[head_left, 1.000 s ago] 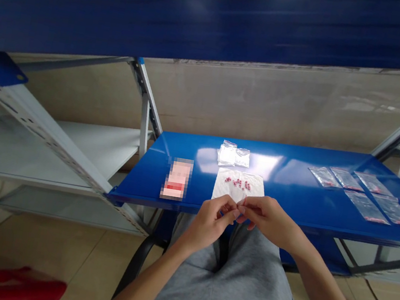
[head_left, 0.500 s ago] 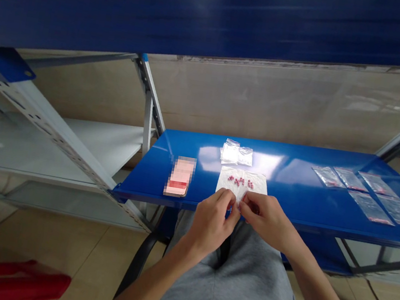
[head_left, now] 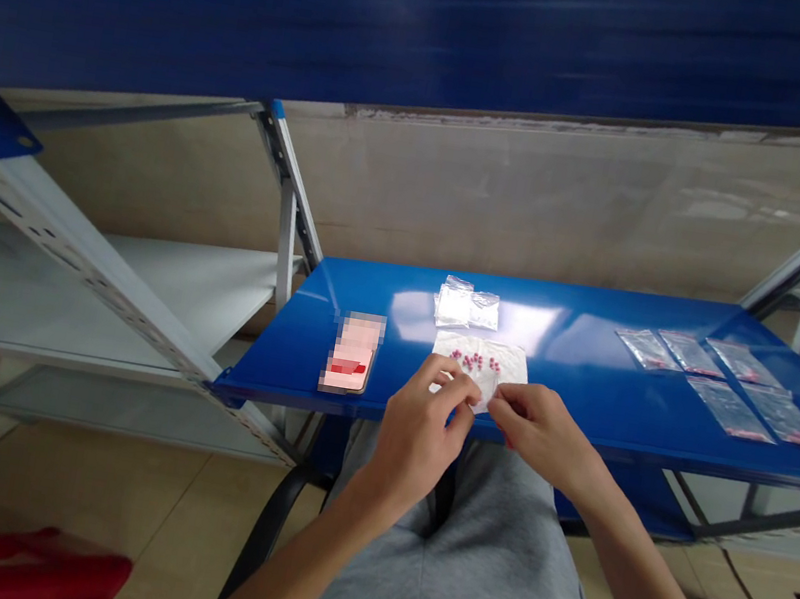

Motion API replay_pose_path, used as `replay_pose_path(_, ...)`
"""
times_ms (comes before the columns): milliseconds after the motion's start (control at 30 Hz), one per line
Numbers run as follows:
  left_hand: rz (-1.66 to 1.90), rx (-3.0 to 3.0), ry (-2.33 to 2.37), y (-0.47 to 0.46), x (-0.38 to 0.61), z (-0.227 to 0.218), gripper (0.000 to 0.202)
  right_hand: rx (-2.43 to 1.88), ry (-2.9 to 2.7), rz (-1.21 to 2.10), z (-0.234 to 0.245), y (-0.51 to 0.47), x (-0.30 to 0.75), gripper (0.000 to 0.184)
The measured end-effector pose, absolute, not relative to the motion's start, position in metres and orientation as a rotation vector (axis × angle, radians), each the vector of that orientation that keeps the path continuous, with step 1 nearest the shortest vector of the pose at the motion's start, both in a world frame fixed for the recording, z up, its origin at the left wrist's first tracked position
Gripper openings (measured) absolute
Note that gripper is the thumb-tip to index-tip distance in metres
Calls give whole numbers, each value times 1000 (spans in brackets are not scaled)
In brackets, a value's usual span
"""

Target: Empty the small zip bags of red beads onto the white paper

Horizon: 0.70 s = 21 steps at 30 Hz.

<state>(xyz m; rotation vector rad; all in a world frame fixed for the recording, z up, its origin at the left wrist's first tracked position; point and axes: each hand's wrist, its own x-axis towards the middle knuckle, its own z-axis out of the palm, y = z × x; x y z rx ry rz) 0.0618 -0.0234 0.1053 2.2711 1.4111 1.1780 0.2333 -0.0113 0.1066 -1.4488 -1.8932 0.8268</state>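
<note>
Small pink-red pieces dot the white sheet on the glossy blue steel shelf.

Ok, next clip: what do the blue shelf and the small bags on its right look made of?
The blue shelf looks like painted sheet steel, probably: glossy, with bright reflections. The small bags look like thin clear plastic, since the blue shows through them.

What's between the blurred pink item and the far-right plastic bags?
The head view shows small clear bags and a white sheet holding pink-red beads.
</note>
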Motion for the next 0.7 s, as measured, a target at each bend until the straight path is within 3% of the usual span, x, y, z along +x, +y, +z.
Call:
replay_pose_path(200,1104,2109,1346,-16,63,99,29,-1421,-1928,848,107,-17,230,34)
replay_pose_path(400,1352,1990,1264,-14,60,107,22,-1189,-1703,1481,113,-8,246,41)
replay_pose_path(567,1292,1653,1095,-1,55,107,12,-1230,-1198,1375,95,13,269,40)
replay_pose_path(700,1165,1497,1007,13,55,95,18,-1004,-1008,1780,76,20,268,52)
